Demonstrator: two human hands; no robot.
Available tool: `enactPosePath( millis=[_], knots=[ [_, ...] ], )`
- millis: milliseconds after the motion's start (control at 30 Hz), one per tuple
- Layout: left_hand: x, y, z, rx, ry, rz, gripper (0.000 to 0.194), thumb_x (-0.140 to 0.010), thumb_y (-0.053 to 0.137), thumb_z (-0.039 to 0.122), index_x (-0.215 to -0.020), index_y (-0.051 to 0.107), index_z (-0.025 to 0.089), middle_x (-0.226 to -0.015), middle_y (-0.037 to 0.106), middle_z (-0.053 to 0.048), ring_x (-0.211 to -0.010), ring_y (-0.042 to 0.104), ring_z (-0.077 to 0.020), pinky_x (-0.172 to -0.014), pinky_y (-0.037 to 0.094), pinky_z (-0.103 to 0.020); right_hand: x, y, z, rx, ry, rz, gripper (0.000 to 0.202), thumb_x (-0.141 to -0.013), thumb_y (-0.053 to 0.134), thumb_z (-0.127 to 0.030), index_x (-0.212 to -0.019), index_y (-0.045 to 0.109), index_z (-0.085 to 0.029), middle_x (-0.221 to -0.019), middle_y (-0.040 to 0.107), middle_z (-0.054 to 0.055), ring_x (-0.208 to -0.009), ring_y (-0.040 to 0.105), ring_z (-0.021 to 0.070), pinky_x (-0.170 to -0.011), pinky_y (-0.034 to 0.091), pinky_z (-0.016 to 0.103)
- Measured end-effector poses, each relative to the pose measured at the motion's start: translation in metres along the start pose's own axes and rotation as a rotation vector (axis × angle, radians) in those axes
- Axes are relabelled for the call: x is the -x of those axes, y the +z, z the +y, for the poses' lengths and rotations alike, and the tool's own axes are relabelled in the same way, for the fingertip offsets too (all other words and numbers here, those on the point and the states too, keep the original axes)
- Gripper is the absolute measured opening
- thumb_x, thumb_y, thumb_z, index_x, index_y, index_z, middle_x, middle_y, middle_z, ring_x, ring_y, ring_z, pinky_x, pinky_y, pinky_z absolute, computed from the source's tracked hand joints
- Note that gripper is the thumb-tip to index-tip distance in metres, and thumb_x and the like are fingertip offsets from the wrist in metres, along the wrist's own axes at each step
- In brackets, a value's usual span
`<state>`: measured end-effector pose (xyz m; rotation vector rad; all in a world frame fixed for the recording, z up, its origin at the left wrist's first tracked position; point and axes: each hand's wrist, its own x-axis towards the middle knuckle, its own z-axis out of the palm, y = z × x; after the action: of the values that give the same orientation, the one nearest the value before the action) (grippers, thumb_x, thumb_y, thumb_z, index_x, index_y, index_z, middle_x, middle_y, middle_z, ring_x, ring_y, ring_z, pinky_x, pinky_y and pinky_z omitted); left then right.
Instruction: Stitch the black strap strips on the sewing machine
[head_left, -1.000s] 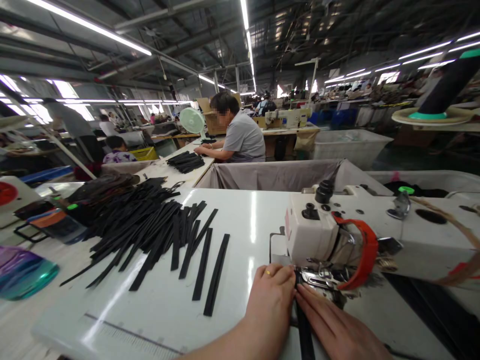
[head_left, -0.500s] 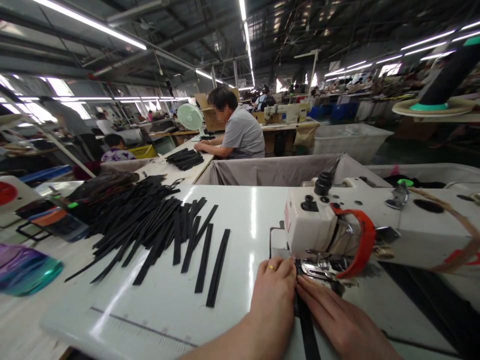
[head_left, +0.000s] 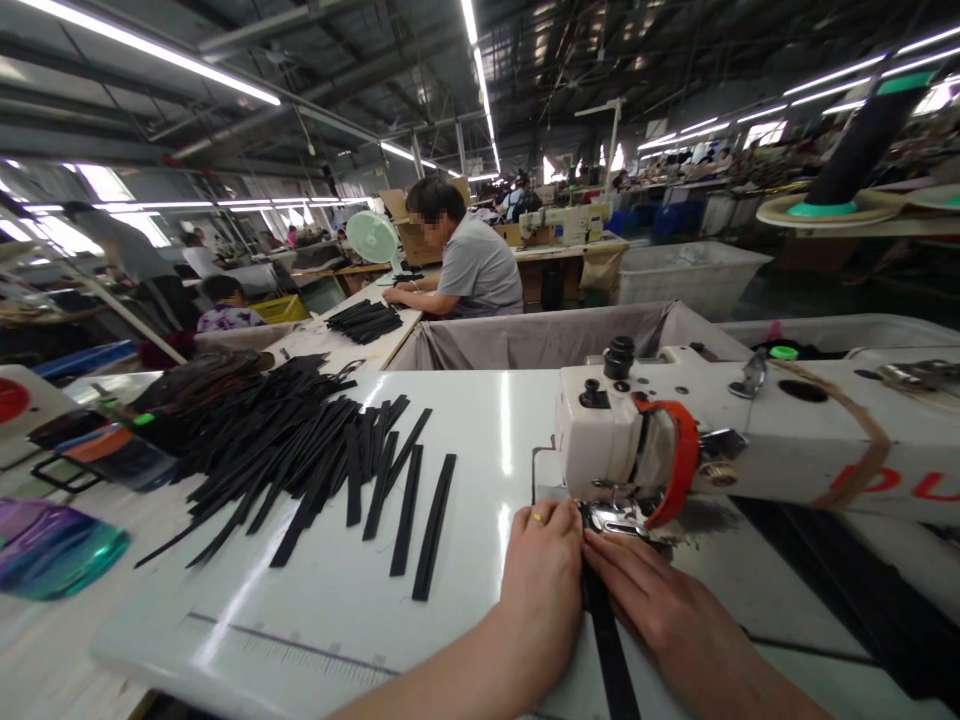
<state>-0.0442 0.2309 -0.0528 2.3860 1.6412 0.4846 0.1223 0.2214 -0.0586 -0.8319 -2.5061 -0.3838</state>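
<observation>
A white sewing machine (head_left: 600,425) with an orange-red guard stands at the right of the pale table. At its metal presser foot (head_left: 616,520), both hands are on a black strip (head_left: 611,650) that runs toward me. My left hand (head_left: 546,570) has a yellow ring and presses the strip from the left with curled fingers. My right hand (head_left: 637,590) lies along the strip's right side, its fingers together and their tips beside the foot. The strip's far end is hidden by the hands and machine.
Many black strips (head_left: 300,450) lie piled on the table at left, several apart nearer the middle. A purple-teal object (head_left: 60,550) is at far left. Beyond a cloth-lined bin (head_left: 525,342) sits a person in grey (head_left: 484,265); a green fan (head_left: 373,238) stands nearby.
The view has shifted slightly, so the machine and both hands appear a little further left, with more of the machine arm showing. Both hands remain at the presser foot on the strip.
</observation>
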Motion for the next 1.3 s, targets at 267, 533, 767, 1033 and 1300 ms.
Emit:
enactPosePath(
  millis=[267,533,767,1033,1300],
  knots=[
    [0.000,-0.009,0.004,-0.001,-0.004,-0.012,0.021,-0.097,0.048,0.017,-0.110,0.064,0.017,-0.120,0.064,-0.007,-0.108,0.057,-0.0240,-0.095,0.047,-0.041,0.004,0.003,0.001,-0.057,0.016,-0.051,0.051,-0.081,0.038,0.004,-0.128,0.055,-0.006,-0.120,0.066,0.015,-0.110,0.062,0.0254,-0.089,0.059,0.036],
    [-0.008,-0.015,0.002,0.081,-0.057,-0.027,0.018,-0.095,0.049,0.014,-0.101,0.066,0.018,-0.116,0.065,-0.004,-0.107,0.056,-0.0252,-0.095,0.046,-0.044,0.002,-0.010,0.010,-0.291,0.045,-0.071,0.043,-0.081,0.042,0.003,-0.114,0.061,-0.017,-0.103,0.067,0.009,-0.093,0.065,0.0238,-0.081,0.058,0.039],
    [-0.001,-0.018,0.002,0.138,-0.044,0.009,0.021,-0.093,0.049,0.010,-0.105,0.065,0.016,-0.119,0.064,-0.006,-0.110,0.053,-0.0251,-0.098,0.044,-0.044,0.001,-0.032,0.009,-0.564,0.023,-0.070,0.030,-0.083,0.046,-0.007,-0.095,0.067,-0.023,-0.093,0.068,0.003,-0.084,0.062,0.0195,-0.077,0.052,0.034],
    [-0.002,-0.022,0.003,0.166,-0.043,0.003,0.021,-0.092,0.048,0.008,-0.101,0.065,0.017,-0.120,0.064,-0.005,-0.111,0.053,-0.0249,-0.098,0.044,-0.044,0.007,-0.020,0.018,-0.473,0.034,-0.120,0.035,-0.081,0.051,-0.006,-0.105,0.068,-0.025,-0.109,0.069,0.003,-0.103,0.062,0.0202,-0.096,0.047,0.039],
    [-0.001,-0.022,0.002,0.177,-0.028,0.002,0.020,-0.093,0.049,0.010,-0.102,0.065,0.017,-0.119,0.064,-0.006,-0.111,0.053,-0.0246,-0.097,0.045,-0.043,0.003,-0.012,0.019,-0.345,0.112,-0.044,0.036,-0.086,0.047,-0.008,-0.112,0.068,-0.021,-0.109,0.071,0.006,-0.098,0.067,0.0203,-0.087,0.055,0.036]
  ],
)
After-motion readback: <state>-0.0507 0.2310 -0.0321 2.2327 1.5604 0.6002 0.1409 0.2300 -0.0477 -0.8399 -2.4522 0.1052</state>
